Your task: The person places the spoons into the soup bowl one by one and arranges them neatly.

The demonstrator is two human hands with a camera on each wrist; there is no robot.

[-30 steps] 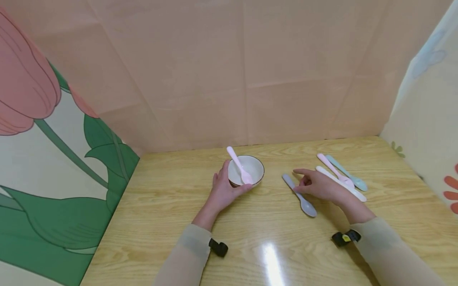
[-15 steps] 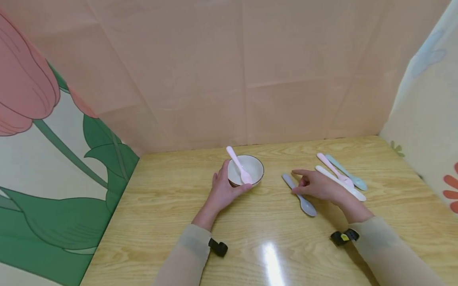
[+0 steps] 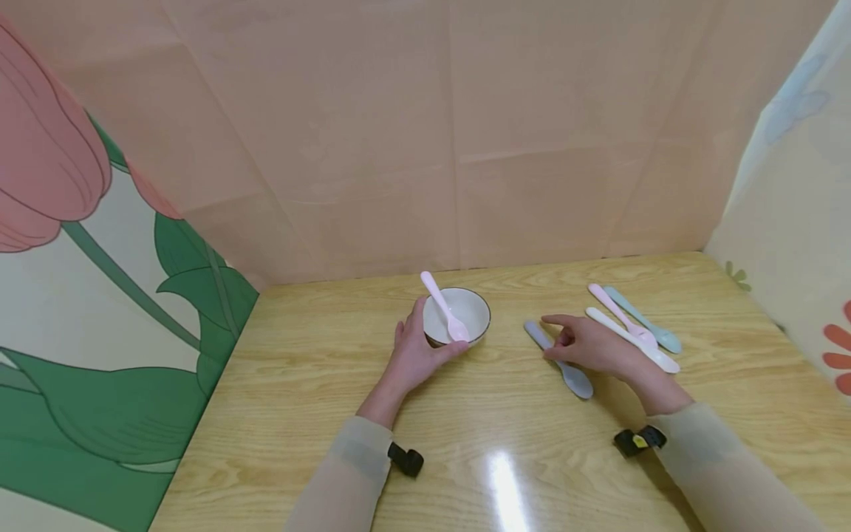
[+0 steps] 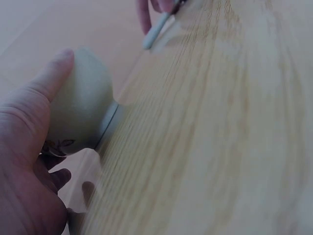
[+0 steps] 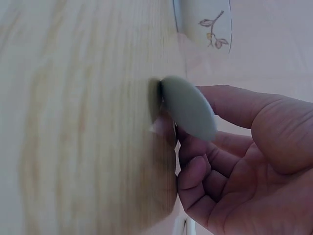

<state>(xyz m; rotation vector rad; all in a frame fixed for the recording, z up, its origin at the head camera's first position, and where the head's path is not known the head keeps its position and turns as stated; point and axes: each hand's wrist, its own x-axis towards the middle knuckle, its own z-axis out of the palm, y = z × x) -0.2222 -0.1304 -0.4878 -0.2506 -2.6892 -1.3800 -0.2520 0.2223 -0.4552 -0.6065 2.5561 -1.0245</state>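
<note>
A white bowl [image 3: 475, 314] with a dark rim stands near the middle of the table, and my left hand [image 3: 415, 358] holds it from its left side, thumb at the near rim. Leaning in that bowl is a pale pink spoon [image 3: 437, 297], its handle jutting past the far left rim. To the right, my right hand [image 3: 598, 346] pinches a grey-blue spoon [image 3: 577, 382] by the middle of its handle. In the right wrist view, the head of the grey-blue spoon [image 5: 188, 107] tilts up off the tabletop. The left wrist view shows leaf decoration on the bowl [image 4: 83, 98].
Beyond my right hand lie a pink fork-like utensil [image 3: 605, 297], a teal spoon [image 3: 668, 340] and a white utensil [image 3: 625, 336], close together. A pinkish sheet [image 3: 346, 148] hangs behind the wooden table [image 3: 306, 369]. Printed panels stand at both sides.
The head of the grey-blue spoon has shifted slightly right and away from me as my right hand pinches it. My left hand, the bowl and the pink spoon look unchanged.
</note>
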